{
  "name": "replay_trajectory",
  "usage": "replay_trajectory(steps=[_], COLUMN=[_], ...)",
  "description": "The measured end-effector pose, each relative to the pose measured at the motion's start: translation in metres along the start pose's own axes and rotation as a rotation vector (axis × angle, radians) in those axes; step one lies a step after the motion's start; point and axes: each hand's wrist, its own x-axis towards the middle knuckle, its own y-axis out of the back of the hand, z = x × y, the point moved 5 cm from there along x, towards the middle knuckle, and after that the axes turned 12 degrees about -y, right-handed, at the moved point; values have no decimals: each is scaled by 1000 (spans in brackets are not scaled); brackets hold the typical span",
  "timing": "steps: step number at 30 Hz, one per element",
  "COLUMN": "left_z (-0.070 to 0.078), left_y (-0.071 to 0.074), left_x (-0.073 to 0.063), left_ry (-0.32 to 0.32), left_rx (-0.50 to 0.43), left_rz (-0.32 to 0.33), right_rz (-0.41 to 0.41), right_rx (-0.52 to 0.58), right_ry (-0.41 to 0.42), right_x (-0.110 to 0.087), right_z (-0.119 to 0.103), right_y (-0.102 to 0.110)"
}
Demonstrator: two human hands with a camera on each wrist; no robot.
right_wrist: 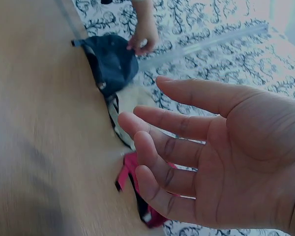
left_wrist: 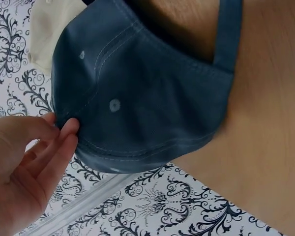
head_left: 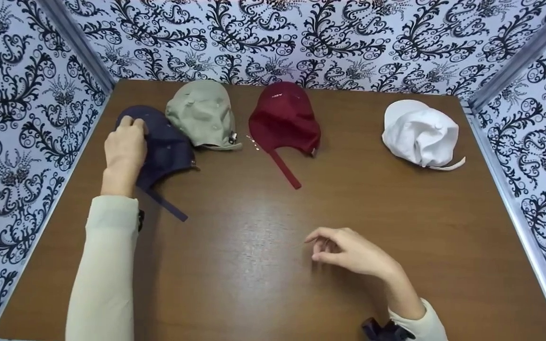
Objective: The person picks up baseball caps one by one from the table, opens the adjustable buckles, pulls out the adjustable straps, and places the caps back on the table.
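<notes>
My left hand [head_left: 126, 147] is on the upper left of a navy blue cap [head_left: 166, 149] at the table's far left. In the left wrist view, thumb and fingers pinch the fabric of the navy cap [left_wrist: 147, 98] near its crown. Its strap hangs loose toward the front. Above the table, front right of centre, my right hand [head_left: 353, 251] hovers with relaxed, slightly bent fingers and holds nothing. The right wrist view shows that palm [right_wrist: 250, 162] facing the camera, fingers apart.
Beside the navy cap lies a light green cap [head_left: 202, 113]. A dark red cap [head_left: 285, 116] with a loose strap is at back centre. Farther right sits a white cap [head_left: 422, 135]. Patterned walls [head_left: 273, 42] with metal edges enclose the brown table [head_left: 235, 265] behind and at both sides.
</notes>
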Motion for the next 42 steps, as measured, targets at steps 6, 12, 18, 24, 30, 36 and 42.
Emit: replay_trajectory(steps=[6, 12, 18, 24, 30, 36, 42], left_z=[-10, -10, 7, 23, 15, -2, -11], left_y=[-11, -20, -24, -23, -12, -9, -15], left_x=[-7, -12, -10, -10, -15, -17, -16], left_ry=[54, 53, -3, -74, -9, 79, 103], left_rx=[-43, -88, -156, -191, -135, -100, -132], left_rz=[-68, -117, -114, -99, -7, 31, -27], right_rz=[19, 36, 47, 45, 47, 71, 75], right_rx=[51, 65, 58, 61, 58, 42, 46], right_ry=[-4, -28, -47, -49, -57, -54, -61], right_x=[-7, -12, -15, -15, -17, -21, -22], right_z=[13, 24, 26, 25, 29, 34, 37], right_y=[9, 16, 20, 20, 21, 25, 25])
